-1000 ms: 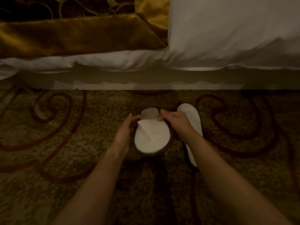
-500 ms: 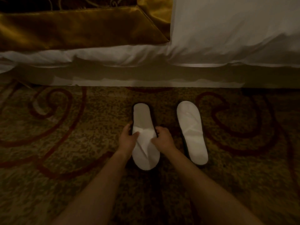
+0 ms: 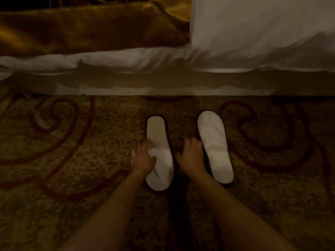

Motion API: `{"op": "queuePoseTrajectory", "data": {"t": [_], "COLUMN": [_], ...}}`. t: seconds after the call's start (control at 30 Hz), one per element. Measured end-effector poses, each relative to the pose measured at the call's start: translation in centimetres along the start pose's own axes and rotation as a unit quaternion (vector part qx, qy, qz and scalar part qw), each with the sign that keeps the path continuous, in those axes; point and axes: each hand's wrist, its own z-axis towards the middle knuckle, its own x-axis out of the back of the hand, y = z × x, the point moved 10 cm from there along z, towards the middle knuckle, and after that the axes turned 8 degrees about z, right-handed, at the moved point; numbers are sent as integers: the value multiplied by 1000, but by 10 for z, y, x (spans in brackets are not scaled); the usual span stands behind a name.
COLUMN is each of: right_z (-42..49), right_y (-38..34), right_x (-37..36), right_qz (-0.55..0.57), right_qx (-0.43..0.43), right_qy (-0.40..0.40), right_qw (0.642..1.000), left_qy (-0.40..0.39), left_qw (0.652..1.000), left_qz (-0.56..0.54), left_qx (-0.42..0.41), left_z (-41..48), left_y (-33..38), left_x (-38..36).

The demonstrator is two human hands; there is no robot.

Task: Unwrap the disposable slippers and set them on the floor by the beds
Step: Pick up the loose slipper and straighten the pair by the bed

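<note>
Landmark: the left slipper [image 3: 159, 153], lying flat on the carpet [image 3: 72, 160]. The right slipper [image 3: 215, 145] lies to its right, parallel, with a gap between them. The left hand [image 3: 143, 158] rests on the landmark's left edge. The right hand [image 3: 192, 158] sits in the gap, beside the right slipper. The bed [image 3: 253, 42] stands beyond the landmark, with the bed runner [image 3: 81, 28] on it to the far left.

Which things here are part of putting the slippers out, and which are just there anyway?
Part of the job:
- left slipper, flat on the carpet
- right slipper, flat beside it
- left hand, resting on the left slipper
- right hand, in the gap between the slippers

Just there:
- patterned carpet
- white bedding
- gold bed runner
</note>
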Motion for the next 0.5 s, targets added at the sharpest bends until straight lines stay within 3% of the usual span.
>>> {"op": "queuePoseTrajectory", "data": {"t": [0.07, 0.17, 0.27, 0.4, 0.5], "right_z": [-1, -7, -9, 2, 9], "right_y": [33, 90, 109, 97, 62], "right_x": [34, 43, 41, 50, 33], "right_qz": [-94, -93, -36, 11, 34], "right_qx": [-64, -185, -223, -144, 19], "right_qy": [83, 39, 11, 29, -84], "right_qw": [990, 978, 974, 989, 996], "left_qy": [24, 46, 48, 48, 44], "left_qw": [999, 998, 996, 991, 987], "left_qz": [-34, -49, -19, 8, 30], "left_qx": [19, -9, -67, -127, -154], "left_z": [2, 4, 5, 9, 14], "left_y": [0, 15, 40, 68, 82], "left_x": [9, 16, 14, 17, 27]}}
